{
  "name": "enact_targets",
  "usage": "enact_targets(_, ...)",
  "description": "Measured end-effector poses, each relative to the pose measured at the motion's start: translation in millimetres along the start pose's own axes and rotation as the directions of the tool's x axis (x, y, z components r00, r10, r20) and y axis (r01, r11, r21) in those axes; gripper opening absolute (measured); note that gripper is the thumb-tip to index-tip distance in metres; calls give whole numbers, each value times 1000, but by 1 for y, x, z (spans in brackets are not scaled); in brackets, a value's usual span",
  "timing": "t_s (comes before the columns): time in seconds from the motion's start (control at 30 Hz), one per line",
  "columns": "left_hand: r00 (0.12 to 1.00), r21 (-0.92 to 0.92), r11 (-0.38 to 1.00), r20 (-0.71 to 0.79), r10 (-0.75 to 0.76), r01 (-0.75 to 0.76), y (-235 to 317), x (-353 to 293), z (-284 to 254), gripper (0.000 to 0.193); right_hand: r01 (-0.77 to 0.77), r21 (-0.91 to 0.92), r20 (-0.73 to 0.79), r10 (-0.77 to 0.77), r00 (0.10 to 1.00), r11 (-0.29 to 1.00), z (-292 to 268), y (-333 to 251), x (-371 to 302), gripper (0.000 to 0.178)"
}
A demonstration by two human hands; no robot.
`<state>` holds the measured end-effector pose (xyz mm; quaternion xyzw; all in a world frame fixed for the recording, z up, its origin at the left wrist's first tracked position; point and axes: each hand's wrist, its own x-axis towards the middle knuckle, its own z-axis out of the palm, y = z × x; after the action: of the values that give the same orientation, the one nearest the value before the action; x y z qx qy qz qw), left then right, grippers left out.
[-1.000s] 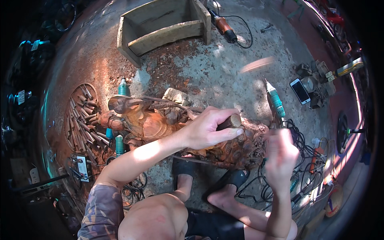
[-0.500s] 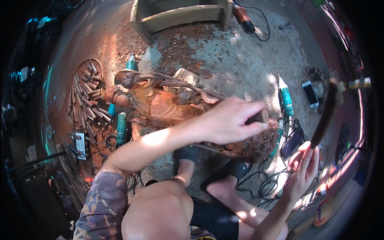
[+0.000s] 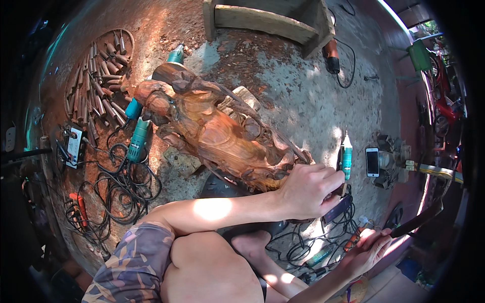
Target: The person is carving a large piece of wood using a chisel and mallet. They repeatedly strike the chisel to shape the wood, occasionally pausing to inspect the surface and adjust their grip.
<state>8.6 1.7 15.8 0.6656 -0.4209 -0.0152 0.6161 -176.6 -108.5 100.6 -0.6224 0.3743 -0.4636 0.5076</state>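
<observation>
A carved reddish-brown wooden figure lies aslant before me, its base end partly behind my left forearm. My left hand is closed at that base end, around what looks like a wooden-handled chisel; the blade is hidden. Off to the right, my right hand grips a long dark wooden club, which slants up and away from the carving. A green power tool and a white-edged phone lie beyond my left hand.
Many wood-handled chisels are heaped at the left. Green power tools lie beside the figure's far end. Black cables tangle around a power strip. A wooden stool and an orange power tool are at the back.
The whole view has shifted and turned. My left hand is now nearer the figure's base end. The club in my right hand has tipped from steep to a lower slant, farther right.
</observation>
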Motion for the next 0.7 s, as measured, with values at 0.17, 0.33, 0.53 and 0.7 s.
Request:
enact_targets(0.17, 997, 15, 998, 27, -66, 65, -2, 1, -1, 30, 4, 20, 52, -5, 999, 1000, 16, -8, 1, 29)
enact_targets(0.33, 996, -21, 996, -14, -85, 85, -5, 2, -2, 29, 22, -12, 123, -20, 992, 1000, 27, 9, -5, 28)
enact_targets(0.53, 995, 13, 997, 64, -72, 71, -6, -1, 0, 30, 43, -365, 215, 40, 976, 930, 21, 22, -16, 27)
enact_targets(0.7, 999, 14, 999, 4, -47, 47, -7, 1, 2, 27, 244, -547, 494, 74, 866, 800, 22, 35, -28, 25)
